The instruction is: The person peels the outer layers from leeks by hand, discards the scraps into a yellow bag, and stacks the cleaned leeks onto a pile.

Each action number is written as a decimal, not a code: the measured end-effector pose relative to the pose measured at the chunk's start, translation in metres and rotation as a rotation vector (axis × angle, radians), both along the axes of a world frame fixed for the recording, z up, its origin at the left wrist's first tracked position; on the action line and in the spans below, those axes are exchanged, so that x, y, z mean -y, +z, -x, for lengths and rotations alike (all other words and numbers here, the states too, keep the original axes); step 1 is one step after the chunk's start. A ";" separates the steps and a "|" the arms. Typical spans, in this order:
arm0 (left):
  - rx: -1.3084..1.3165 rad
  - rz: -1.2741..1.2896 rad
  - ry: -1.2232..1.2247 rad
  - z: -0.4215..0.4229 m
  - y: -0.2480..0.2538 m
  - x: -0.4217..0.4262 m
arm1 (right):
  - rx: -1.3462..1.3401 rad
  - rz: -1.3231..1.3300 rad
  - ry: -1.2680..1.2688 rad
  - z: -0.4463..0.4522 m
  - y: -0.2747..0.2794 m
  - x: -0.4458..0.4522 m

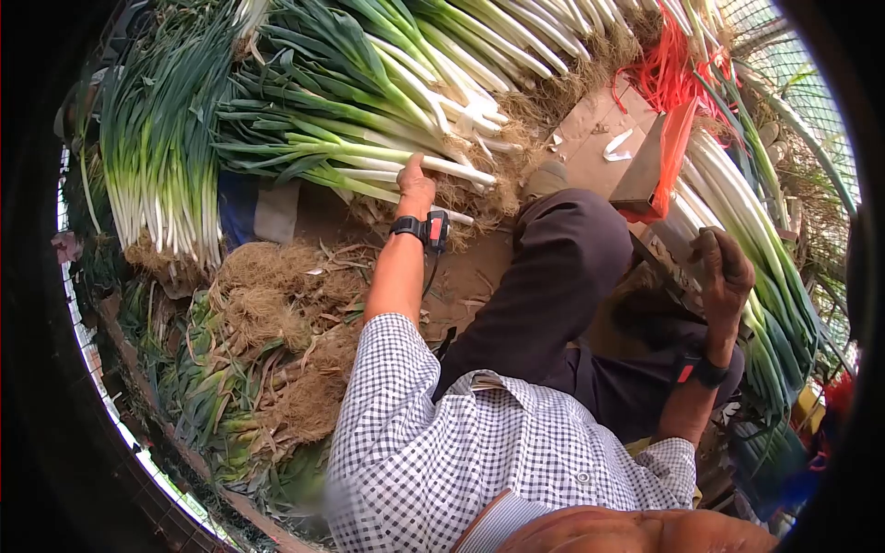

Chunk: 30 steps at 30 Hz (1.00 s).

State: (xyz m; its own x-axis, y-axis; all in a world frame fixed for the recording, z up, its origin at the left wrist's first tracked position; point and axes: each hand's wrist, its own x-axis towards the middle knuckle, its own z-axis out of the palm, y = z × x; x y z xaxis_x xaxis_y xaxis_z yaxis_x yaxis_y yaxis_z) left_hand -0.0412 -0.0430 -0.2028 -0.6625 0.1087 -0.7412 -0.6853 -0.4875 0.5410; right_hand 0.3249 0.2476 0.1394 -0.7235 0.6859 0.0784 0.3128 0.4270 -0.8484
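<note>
My left hand (417, 184) is closed around the white stalk of a leek (452, 169) at the near edge of a large leek pile (369, 101). The leek's green leaves point left and its root end points right. My right hand (724, 267) is raised in front of a bundle of leeks (774, 249) on the right. Its fingers are curled in, and whatever they may hold is hidden. Both wrists wear dark bands with small devices.
Cut roots and trimmings (267, 304) are heaped on the left. Another leek bundle (166, 157) stands at the far left. An orange-edged box-like piece (656, 166) and red ties (666, 69) are at the upper right. Cardboard (590, 120) lies beyond my knee.
</note>
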 end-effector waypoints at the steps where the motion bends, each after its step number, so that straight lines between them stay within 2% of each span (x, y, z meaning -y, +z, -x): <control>1: -0.002 0.025 -0.019 0.004 -0.011 0.004 | 0.009 -0.022 -0.020 -0.001 0.000 0.000; 3: 0.004 0.109 0.010 0.003 -0.006 0.008 | 0.005 -0.009 -0.035 -0.003 0.001 0.000; 7: -0.110 0.074 -0.068 -0.017 0.024 0.025 | 0.056 -0.021 -0.007 -0.001 -0.007 -0.004; 10: -0.183 -0.129 -0.107 -0.015 0.055 0.026 | 0.084 -0.070 -0.004 0.000 -0.008 -0.011; 11: -0.218 -0.248 -0.202 -0.012 0.074 0.026 | 0.036 -0.037 -0.030 0.000 -0.006 -0.015; 13: -0.273 -0.415 -0.180 -0.010 0.127 0.003 | -0.046 -0.032 -0.077 0.002 0.003 -0.022; 16: -0.341 -0.626 -0.144 -0.015 0.190 -0.040 | -0.023 -0.161 0.082 0.024 0.037 -0.020; 18: -0.410 -0.649 -0.124 -0.029 0.222 -0.069 | -0.002 -0.085 0.109 0.041 0.034 -0.013; 19: -0.400 -0.662 -0.113 -0.039 0.235 -0.082 | -0.003 0.109 0.188 0.049 0.031 -0.009; 21: -0.369 -0.679 -0.106 -0.069 0.265 -0.101 | -0.134 0.251 0.301 0.077 0.036 0.015; 22: -0.351 -0.683 -0.109 -0.086 0.282 -0.107 | -0.285 0.455 0.334 0.093 0.037 0.030; 24: -0.359 -0.666 -0.173 -0.115 0.302 -0.114 | -0.325 0.467 0.416 0.110 0.053 0.051; 26: -0.356 -0.764 -0.262 -0.127 0.300 -0.110 | -0.379 0.347 0.420 0.124 0.048 0.046; 29: -0.725 -0.305 -0.561 -0.136 0.302 -0.073 | -0.542 0.182 0.453 0.143 0.059 0.050; 30: -1.087 0.222 -0.437 -0.141 0.301 -0.061 | -0.609 0.124 0.457 0.149 0.067 0.054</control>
